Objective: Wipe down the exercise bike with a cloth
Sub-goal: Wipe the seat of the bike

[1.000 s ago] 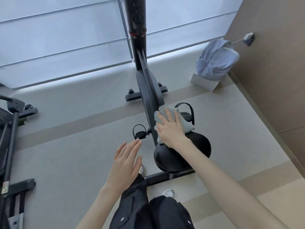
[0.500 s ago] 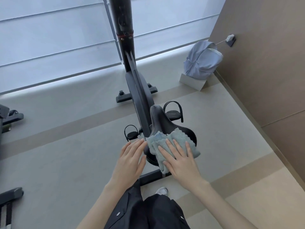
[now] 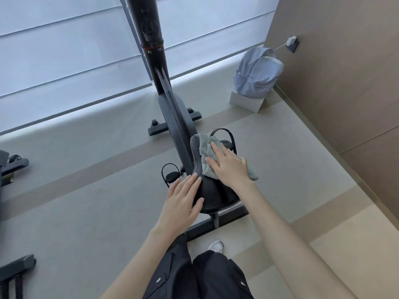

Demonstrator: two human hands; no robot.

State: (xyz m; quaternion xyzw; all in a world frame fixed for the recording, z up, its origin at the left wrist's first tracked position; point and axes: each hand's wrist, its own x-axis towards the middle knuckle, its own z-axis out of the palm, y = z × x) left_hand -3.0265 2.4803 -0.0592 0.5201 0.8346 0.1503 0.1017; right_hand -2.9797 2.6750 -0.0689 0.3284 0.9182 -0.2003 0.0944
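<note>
Fingers point(image 3: 212, 145) of right hand point(image 3: 230, 167) spread flat, pressing grey-green fluffy microfibre cloth point(image 3: 206, 151) onto nose of black padded bike saddle point(image 3: 212, 190); left hand point(image 3: 181, 203) open, fingers together, steadying saddle's left edge. Step: seat wipe. Next prob needs cloth swept rearward w/ even pressure. Grey tiled floor point(image 3: 86, 190), pale blue backpack point(image 3: 257, 74) by brown wall.

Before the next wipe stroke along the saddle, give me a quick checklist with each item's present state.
1. Cloth under the right hand: ok, palm flat on it.
2. Cloth on the saddle: ok, over the front right part, one corner hanging off the right side.
3. Left hand steadying the saddle: ok, fingers rest on its left edge.
4. Rear of the saddle free to wipe: ok, bare.
5. Saddle already clean: cannot tell.
6. Backpack clear of the bike: ok, by the wall.
</note>
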